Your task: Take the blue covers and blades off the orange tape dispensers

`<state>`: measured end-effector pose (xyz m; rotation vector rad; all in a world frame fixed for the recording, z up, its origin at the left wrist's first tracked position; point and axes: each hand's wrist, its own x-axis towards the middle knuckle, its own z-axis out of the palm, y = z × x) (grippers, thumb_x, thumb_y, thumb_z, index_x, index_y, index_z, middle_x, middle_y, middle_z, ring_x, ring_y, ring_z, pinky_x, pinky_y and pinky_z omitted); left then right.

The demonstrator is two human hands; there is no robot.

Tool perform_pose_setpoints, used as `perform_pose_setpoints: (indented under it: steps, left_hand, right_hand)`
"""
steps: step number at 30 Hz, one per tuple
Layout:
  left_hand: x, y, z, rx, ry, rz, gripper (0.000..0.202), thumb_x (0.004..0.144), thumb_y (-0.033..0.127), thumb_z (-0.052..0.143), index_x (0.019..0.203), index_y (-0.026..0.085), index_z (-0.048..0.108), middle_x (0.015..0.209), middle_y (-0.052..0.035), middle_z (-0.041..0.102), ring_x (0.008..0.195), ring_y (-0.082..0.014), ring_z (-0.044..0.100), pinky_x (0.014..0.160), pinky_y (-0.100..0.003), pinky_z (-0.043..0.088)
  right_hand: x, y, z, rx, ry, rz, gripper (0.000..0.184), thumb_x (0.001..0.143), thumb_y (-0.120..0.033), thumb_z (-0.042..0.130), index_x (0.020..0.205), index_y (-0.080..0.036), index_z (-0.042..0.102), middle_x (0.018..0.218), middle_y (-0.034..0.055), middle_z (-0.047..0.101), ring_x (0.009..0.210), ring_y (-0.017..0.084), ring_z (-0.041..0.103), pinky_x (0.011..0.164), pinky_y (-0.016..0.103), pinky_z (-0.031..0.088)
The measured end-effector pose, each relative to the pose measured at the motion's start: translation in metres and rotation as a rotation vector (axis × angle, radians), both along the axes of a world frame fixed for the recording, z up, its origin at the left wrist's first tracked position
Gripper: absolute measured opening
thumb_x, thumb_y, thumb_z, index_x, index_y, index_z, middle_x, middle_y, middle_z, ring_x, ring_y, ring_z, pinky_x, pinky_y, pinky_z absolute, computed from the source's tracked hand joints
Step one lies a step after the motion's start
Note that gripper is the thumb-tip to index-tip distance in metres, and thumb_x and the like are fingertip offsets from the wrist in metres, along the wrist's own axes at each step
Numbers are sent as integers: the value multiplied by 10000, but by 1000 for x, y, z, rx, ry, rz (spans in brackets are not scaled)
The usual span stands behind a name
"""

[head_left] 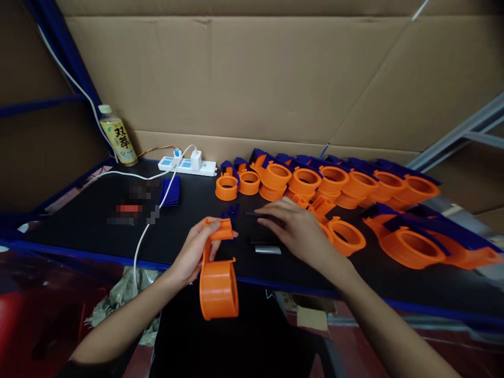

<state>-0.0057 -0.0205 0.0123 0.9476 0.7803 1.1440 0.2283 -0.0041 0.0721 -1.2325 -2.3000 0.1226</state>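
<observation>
My left hand (196, 251) grips the top bracket of an orange plastic part (218, 281) whose round drum hangs down over the front edge of the black table (98, 226). My right hand (293, 227) lies flat, fingers spread, on small dark flat pieces (263, 237) on the table; a silvery strip (268, 250) shows just under it. A small blue piece (230, 212) sits between the two hands. An orange ring part (345, 236) lies just right of my right hand.
A row of several orange ring parts with blue pieces (334, 181) runs along the back and right. A white power strip (188, 165) with a white cable (149, 226), a drink bottle (117, 135) and a blue stack (170, 190) sit back left. Cardboard walls stand behind.
</observation>
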Motion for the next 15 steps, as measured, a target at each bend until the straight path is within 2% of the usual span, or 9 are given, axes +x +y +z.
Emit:
perform_pose_setpoints:
  steps: [3,6,10,15]
  left_hand:
    - [-1,1,-1,-6,-22,1,299,887,406,609,1024,142,637,722,-63,727,344,-51,351,415,-248,214]
    - [0,0,-3,-13,-21,-3,307,879,407,614,1037,144,637,669,-43,706,337,-57,364,408,-248,195]
    - [0,1,-2,-10,-27,-16,300,876,404,608,1031,148,625,656,-27,687,338,-51,334,399,-241,195]
    - [-1,1,-1,4,-38,-9,258,889,377,599,997,144,626,549,17,597,351,-55,346,405,-228,212]
  right_hand:
    - [10,13,-11,-87,-81,-62,215,943,-293,570,1049,-217,741,1038,72,706,1007,220,639,852,373,529]
    - [10,19,-18,-148,-145,-43,210,932,-285,580,1043,-228,750,1037,63,711,1008,212,634,835,349,524]
    - [8,18,-17,-196,-165,-6,215,928,-283,584,1052,-242,755,1051,52,719,998,203,627,833,333,516]
    - [10,16,-13,-229,-124,-5,259,958,-266,518,1057,-230,756,1061,60,715,1002,202,634,872,349,514]
